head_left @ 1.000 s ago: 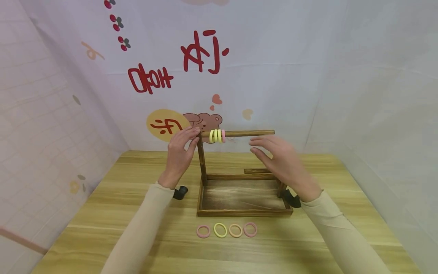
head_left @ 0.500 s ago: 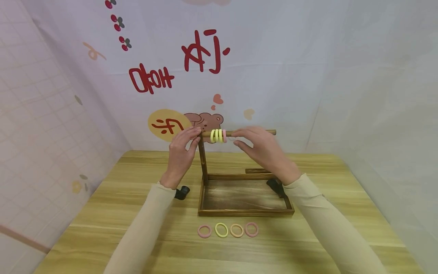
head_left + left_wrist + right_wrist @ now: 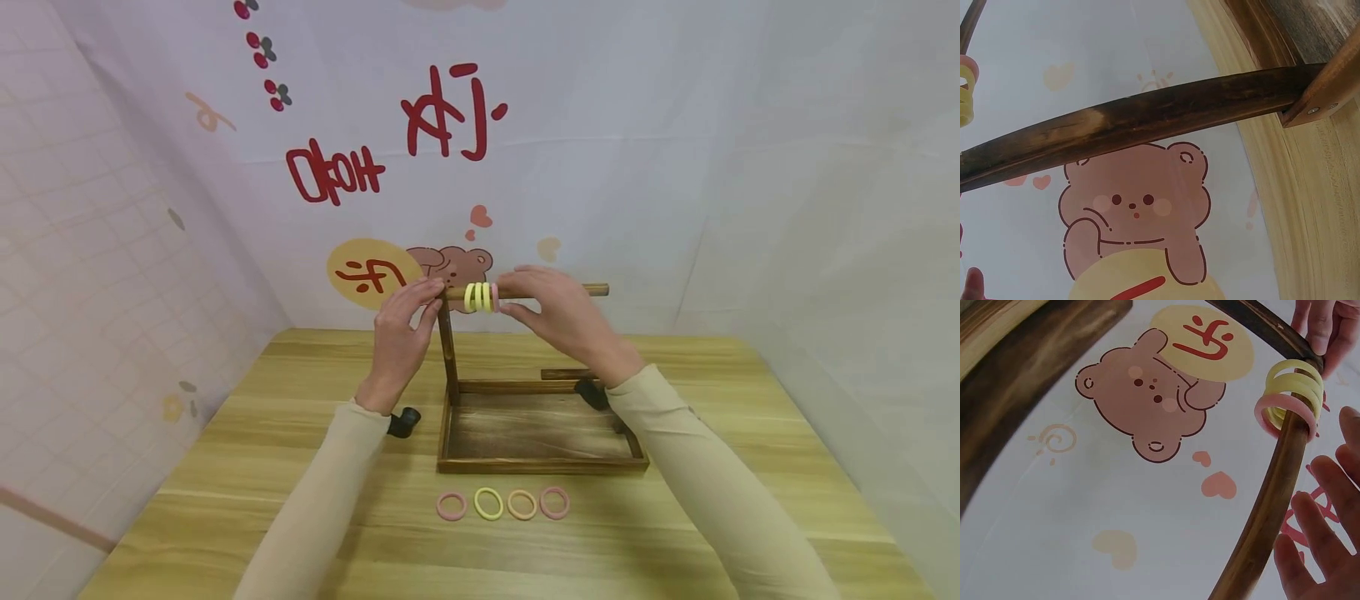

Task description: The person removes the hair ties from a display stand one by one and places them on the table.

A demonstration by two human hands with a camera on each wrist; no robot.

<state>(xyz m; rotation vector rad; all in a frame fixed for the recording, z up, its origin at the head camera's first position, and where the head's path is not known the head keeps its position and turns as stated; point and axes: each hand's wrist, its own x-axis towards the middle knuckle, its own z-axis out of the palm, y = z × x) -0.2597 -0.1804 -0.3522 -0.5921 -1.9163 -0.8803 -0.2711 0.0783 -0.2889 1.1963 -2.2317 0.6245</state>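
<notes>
Head view: left hand [image 3: 401, 329], raised, pinched top corner of rack [image 3: 450, 358]; right hand [image 3: 566, 312], fingers loosely extended, lay just beside pink and yellow rings [image 3: 486, 297] threaded on rod [image 3: 597, 290] between hands. Red characters [image 3: 438, 112] marked wall [image 3: 600, 175] behind; reading uncertain.

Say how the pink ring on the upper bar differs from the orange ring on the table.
The pink ring hangs around the upper bar; the orange ring lies flat on the table.
The right hand is beside the pink ring; no hand is near the orange ring.
In the head view, the pink ring shows nearly edge-on, the orange ring as an oval.
Both are slim hoops.
</notes>
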